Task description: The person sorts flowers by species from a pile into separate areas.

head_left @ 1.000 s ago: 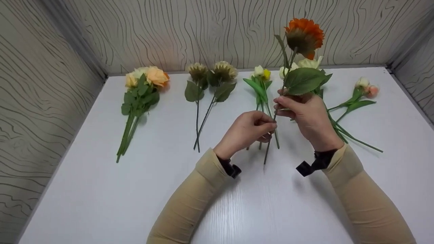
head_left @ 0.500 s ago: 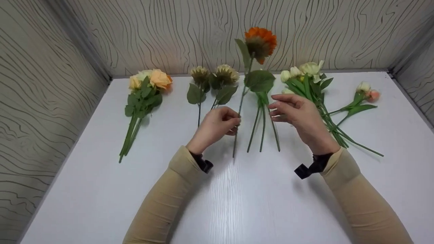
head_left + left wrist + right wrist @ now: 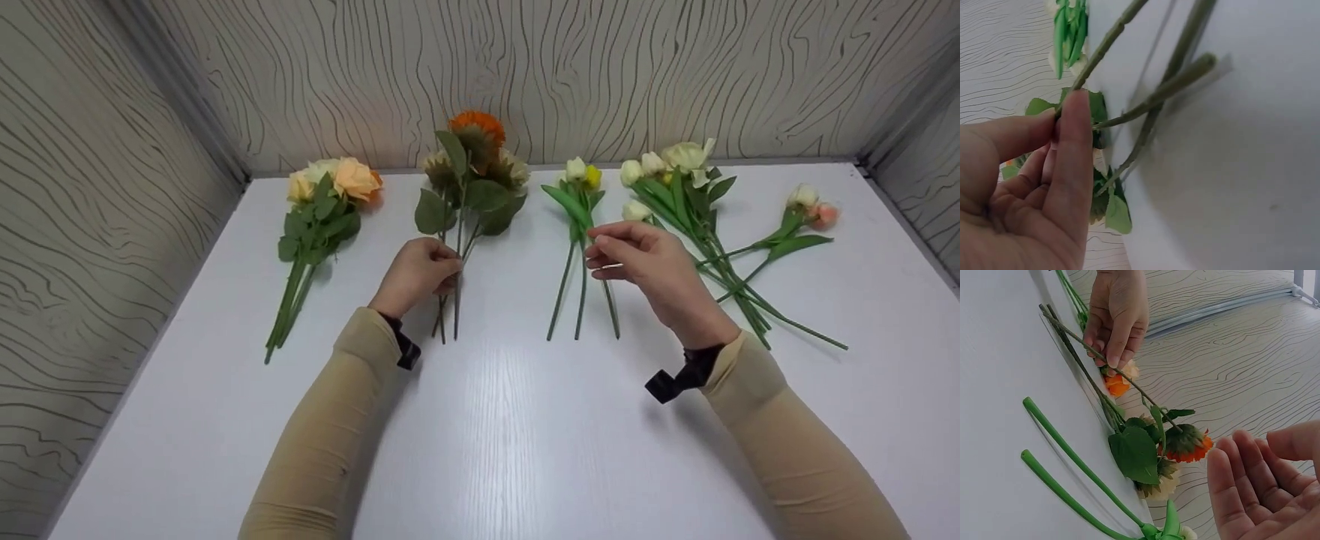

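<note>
My left hand (image 3: 420, 276) pinches the thin stem of an orange artificial flower (image 3: 477, 129) between thumb and fingers. In the right wrist view the flower (image 3: 1186, 444) hangs a little above the table. Just under it lie two cream flowers (image 3: 437, 174) with crossed stems, their heads partly hidden behind the orange one. In the left wrist view the held stem (image 3: 1103, 48) runs up from the fingertips, beside the lying stems. My right hand (image 3: 652, 274) holds nothing; its fingers are relaxed, over a bunch of tulips (image 3: 574, 214) with white and yellow heads.
A bundle of peach roses (image 3: 352, 178) lies at the left of the white table (image 3: 487, 450). To the right are a bunch of white flowers (image 3: 684, 157) and a pair of white and pink tulips (image 3: 823, 213), stems crossing. A patterned wall (image 3: 570, 75) rises behind.
My left hand has carried the orange flower leftward and lowered it over the cream flowers. The right hand has let go of the stem and shifted slightly.
</note>
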A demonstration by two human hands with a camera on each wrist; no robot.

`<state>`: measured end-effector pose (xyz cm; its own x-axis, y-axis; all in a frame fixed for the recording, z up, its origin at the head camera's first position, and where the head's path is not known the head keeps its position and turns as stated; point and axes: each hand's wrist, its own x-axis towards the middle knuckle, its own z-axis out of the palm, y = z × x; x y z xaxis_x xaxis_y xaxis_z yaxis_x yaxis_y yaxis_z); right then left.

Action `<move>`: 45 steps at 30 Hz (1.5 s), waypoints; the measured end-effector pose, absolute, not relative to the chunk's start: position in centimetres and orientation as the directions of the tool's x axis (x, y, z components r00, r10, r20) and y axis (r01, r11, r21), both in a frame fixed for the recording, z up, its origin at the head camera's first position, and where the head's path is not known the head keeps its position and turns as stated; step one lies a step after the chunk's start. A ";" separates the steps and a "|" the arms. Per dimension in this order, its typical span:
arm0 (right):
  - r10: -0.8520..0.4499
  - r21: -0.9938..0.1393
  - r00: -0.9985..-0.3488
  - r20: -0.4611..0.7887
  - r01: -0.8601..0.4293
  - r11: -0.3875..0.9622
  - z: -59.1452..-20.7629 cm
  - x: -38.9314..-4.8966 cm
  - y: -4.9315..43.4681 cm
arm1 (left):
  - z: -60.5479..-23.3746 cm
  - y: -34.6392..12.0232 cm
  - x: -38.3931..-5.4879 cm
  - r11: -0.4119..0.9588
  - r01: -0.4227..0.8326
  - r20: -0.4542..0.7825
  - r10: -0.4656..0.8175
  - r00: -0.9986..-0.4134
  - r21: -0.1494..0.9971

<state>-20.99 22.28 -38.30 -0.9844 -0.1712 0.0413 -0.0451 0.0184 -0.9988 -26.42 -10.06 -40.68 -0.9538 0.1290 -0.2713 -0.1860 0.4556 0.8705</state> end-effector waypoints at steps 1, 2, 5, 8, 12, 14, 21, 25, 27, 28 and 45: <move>-0.171 -0.999 -0.985 0.038 -0.043 0.021 -38.4 -21.0 22.3 | -40.8 -10.0 -26.5 0.459 -0.192 -0.276 0.124 -0.953 0.867; -0.169 -0.999 -0.985 0.036 -0.041 0.023 -38.4 -20.9 22.2 | -41.0 -9.8 -26.5 0.464 -0.194 -0.278 0.119 -0.953 0.864; -0.165 -0.999 -0.986 0.031 -0.034 0.018 -38.5 -20.8 22.2 | -41.2 -9.5 -26.7 0.474 -0.189 -0.270 0.109 -0.957 0.860; -0.162 -0.999 -0.986 0.034 -0.036 0.012 -38.5 -20.8 22.2 | -41.2 -9.2 -26.7 0.480 -0.173 -0.253 0.106 -0.962 0.860; -0.165 -0.999 -0.986 0.037 -0.040 0.020 -38.7 -20.8 22.1 | -41.0 -9.1 -26.6 0.497 -0.175 -0.259 0.105 -0.960 0.850; -0.167 -0.999 -0.985 0.035 -0.040 0.029 -38.8 -20.8 22.1 | -40.9 -9.2 -26.6 0.503 -0.181 -0.269 0.109 -0.957 0.845; -0.162 -0.998 -0.987 0.015 -0.023 0.050 -39.1 -21.0 22.4 | -40.0 -9.2 -26.5 0.519 -0.148 -0.231 0.099 -0.968 0.842; -0.155 -0.997 -0.988 -0.008 -0.003 0.072 -39.4 -21.3 23.1 | -39.3 -8.4 -26.0 0.585 0.009 -0.072 0.114 -0.991 0.811; -0.146 -0.995 -0.989 -0.024 0.010 0.099 -39.6 -21.5 23.9 | -39.0 -7.5 -25.4 0.612 0.105 0.014 0.151 -0.988 0.784; -0.138 -0.993 -0.990 -0.035 0.018 0.120 -39.7 -21.6 24.3 | -38.8 -6.9 -25.1 0.626 0.146 0.045 0.175 -0.984 0.766; 0.145 -0.629 -0.972 -0.186 0.231 0.742 -38.3 -25.0 39.6 | -39.6 6.3 -16.7 0.549 0.805 0.193 0.785 -0.589 0.225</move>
